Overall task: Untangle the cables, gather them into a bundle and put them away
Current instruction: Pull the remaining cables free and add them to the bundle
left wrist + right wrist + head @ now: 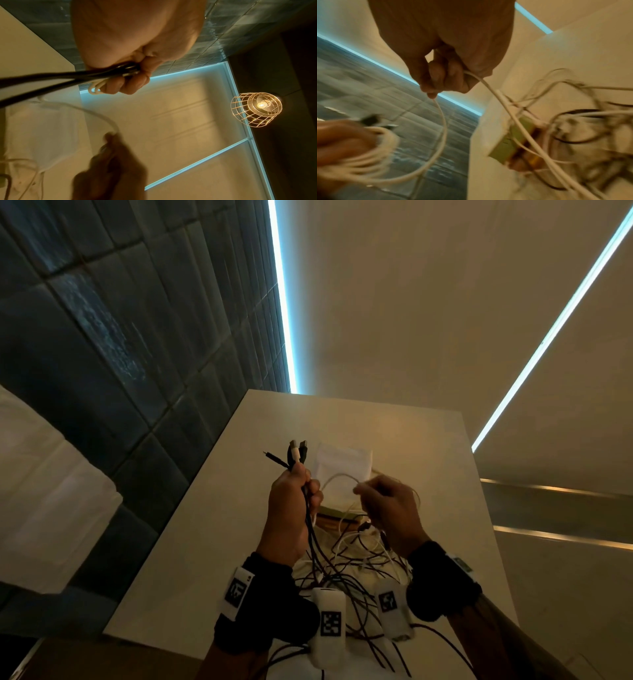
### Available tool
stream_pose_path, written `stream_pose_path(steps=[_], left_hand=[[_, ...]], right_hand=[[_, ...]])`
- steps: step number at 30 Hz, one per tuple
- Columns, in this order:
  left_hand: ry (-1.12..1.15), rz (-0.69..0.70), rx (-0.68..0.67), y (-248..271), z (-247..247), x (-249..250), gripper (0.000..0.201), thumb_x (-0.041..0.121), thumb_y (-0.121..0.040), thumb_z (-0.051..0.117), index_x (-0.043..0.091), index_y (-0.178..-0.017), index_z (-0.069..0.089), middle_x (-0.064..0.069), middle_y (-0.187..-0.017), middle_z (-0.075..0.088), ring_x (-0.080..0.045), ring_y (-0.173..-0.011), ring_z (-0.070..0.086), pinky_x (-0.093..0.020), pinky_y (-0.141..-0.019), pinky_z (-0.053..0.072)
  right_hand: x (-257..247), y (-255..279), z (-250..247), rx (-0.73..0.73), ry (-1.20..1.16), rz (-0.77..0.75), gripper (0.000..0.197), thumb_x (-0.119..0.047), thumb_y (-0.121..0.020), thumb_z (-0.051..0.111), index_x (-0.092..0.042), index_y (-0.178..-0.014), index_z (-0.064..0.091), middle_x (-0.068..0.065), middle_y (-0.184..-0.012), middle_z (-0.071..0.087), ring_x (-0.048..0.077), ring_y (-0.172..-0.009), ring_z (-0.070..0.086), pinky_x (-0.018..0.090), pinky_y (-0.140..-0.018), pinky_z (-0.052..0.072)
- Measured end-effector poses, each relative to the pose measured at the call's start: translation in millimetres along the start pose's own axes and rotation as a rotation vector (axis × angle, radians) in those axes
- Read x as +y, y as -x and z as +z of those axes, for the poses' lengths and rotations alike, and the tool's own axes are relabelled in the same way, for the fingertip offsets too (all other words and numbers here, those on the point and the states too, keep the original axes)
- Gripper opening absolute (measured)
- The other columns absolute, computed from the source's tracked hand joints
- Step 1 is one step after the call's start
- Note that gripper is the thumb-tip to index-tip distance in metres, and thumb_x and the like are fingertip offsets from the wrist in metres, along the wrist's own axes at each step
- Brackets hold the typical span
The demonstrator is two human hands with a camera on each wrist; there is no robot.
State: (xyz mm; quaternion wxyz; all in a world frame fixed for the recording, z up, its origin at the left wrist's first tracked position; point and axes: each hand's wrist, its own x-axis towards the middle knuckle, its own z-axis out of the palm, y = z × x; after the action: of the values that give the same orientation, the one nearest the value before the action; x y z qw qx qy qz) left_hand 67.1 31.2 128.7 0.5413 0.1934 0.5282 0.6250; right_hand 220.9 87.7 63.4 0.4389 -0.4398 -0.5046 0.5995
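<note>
Cables, mixed black and white: several ends gathered upright in the left hand (289, 508), fist curled round them, connector ends (297, 451) standing above the knuckles. Remainder lies as a loose tangle of cables (346, 570) on the white table (212, 525) below both wrists.

White cable (337, 478): arcs from the left fist to the right hand (390, 508), pinched between thumb and fingers; the right-wrist view shows it running on down into the tangle. Judged step: drawing this strand free to add it to the bundle.

Risks, judged:
- strand crosses several others just below the right hand; a firm pull could tighten a knot, not clear it
- strands lie across the green and yellow box (510, 143); a pull could drag it along
- ends in the left fist could slip if the grip eases during the pull

Surroundings:
- white pouch (344, 465) flat on the table beyond the hands, possibly the storage place; cannot tell
- dark tiled wall (137, 337) to the left
- wire-cage pendant lamp (256, 109) overhead
- tagged wrist bands (239, 590) on both arms, hanging low over the tangle
</note>
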Motion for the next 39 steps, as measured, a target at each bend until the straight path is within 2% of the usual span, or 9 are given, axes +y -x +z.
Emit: stream_pose_path(steps=[3,6,9,12,15,18,24,30,39], left_hand=[[-0.036,0.006,0.023,3,5,2,0.025,0.026,-0.104,0.033,0.014,-0.085,0.045,-0.003,-0.063,0.055,-0.015,-0.056,0.044,-0.027,-0.052,0.030],[0.055,-0.001,0.019,4,6,7,0.024,0.026,-0.104,0.035,0.011,-0.094,0.051,-0.008,-0.071,0.066,-0.018,-0.064,0.055,-0.030,-0.059,0.039],[0.215,-0.031,-0.073,8,6,12,0.030,0.029,-0.102,0.037,0.010,-0.083,0.049,-0.008,-0.069,0.063,-0.020,-0.066,0.056,-0.031,-0.065,0.044],[0.316,0.011,-0.135,11,7,18,0.032,0.028,-0.102,0.035,0.013,-0.075,0.043,-0.003,-0.065,0.051,-0.016,-0.057,0.046,-0.027,-0.058,0.041],[0.302,0.065,-0.147,10,6,18,0.032,0.028,-0.102,0.033,0.016,-0.073,0.041,0.002,-0.063,0.040,-0.010,-0.050,0.031,-0.024,-0.051,0.029],[0.234,0.066,-0.137,11,5,10,0.033,0.027,-0.103,0.032,0.017,-0.072,0.039,0.004,-0.063,0.035,-0.009,-0.049,0.026,-0.025,-0.050,0.024],[0.195,0.078,-0.132,11,2,13,0.033,0.026,-0.103,0.031,0.017,-0.072,0.038,0.005,-0.060,0.034,-0.008,-0.048,0.025,-0.023,-0.048,0.023],[0.176,0.090,-0.120,11,0,15,0.033,0.025,-0.104,0.030,0.016,-0.073,0.039,0.004,-0.061,0.036,-0.008,-0.048,0.026,-0.023,-0.048,0.025],[0.173,0.107,-0.059,6,-1,12,0.033,0.024,-0.104,0.031,0.016,-0.072,0.040,0.004,-0.060,0.038,-0.008,-0.046,0.027,-0.023,-0.046,0.025]], right_hand=[[-37,9,15,-0.165,-0.013,-0.133,0.014,-0.006,-0.087,0.066,0.006,-0.081,0.065,0.007,-0.055,0.052,0.013,-0.044,0.037,0.019,-0.042,0.029],[-52,19,23,-0.315,-0.015,-0.136,0.012,0.000,-0.087,0.064,0.008,-0.079,0.064,0.001,-0.053,0.055,0.011,-0.045,0.043,0.019,-0.044,0.035],[-43,23,24,-0.413,0.005,-0.055,0.013,0.001,-0.085,0.066,0.011,-0.077,0.063,0.009,-0.056,0.055,0.011,-0.046,0.044,0.019,-0.045,0.035],[-19,21,15,-0.459,0.030,0.025,0.015,-0.009,-0.088,0.066,-0.002,-0.075,0.068,0.011,-0.058,0.047,0.014,-0.046,0.035,0.021,-0.044,0.024],[12,19,5,-0.379,0.021,0.096,0.021,-0.012,-0.092,0.060,-0.007,-0.074,0.068,0.001,-0.055,0.052,0.008,-0.044,0.034,0.018,-0.042,0.025],[44,13,-3,-0.318,0.098,0.091,0.021,-0.009,-0.093,0.060,0.004,-0.079,0.068,0.011,-0.061,0.049,0.007,-0.047,0.037,0.015,-0.044,0.030],[91,3,-13,-0.277,0.320,-0.031,0.020,-0.011,-0.090,0.064,-0.010,-0.072,0.072,0.004,-0.066,0.056,0.008,-0.061,0.046,0.025,-0.061,0.037],[113,-1,-20,-0.259,0.367,-0.046,0.023,-0.012,-0.089,0.062,-0.010,-0.068,0.069,0.000,-0.060,0.049,0.008,-0.057,0.042,0.023,-0.057,0.035],[129,-7,-34,-0.123,0.603,0.051,0.034,-0.012,-0.088,0.063,-0.027,-0.057,0.063,-0.008,-0.056,0.053,0.004,-0.054,0.046,0.026,-0.060,0.039]])
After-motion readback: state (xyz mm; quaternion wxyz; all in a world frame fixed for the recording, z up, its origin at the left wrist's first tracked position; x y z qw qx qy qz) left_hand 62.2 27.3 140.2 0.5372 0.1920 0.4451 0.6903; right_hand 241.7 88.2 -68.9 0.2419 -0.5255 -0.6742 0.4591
